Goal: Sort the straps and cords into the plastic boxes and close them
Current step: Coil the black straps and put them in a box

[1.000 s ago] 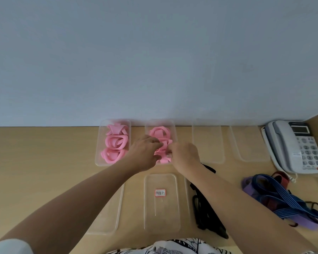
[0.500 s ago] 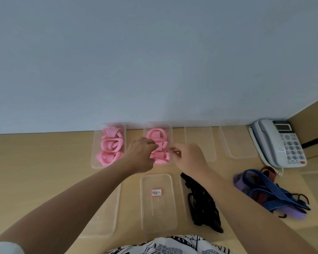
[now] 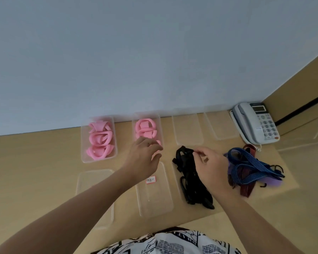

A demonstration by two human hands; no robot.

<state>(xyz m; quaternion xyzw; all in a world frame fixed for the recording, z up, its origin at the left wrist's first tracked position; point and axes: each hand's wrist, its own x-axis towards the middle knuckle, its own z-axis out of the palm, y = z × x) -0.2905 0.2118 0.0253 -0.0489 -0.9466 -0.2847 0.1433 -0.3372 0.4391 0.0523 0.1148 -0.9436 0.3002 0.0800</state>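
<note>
While left hand [image 3: 145,158] hovers, fingers loose, right hand [image 3: 212,165] fingers pinch black straps [image 3: 186,167] top end.

Pink straps [image 3: 99,139], blk cords [image 3: 187,173], blue-striped cords [image 3: 246,165]

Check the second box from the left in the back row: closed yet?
Still open. The second box shows pink straps with no lid over them; the labelled lid lies flat on the table in front.

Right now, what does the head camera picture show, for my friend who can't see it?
The right hand pinches the top of a pile of black straps on a wooden table, while the left hand hovers open beside it. Behind sit two clear boxes of pink straps, two empty boxes and a telephone.
</note>
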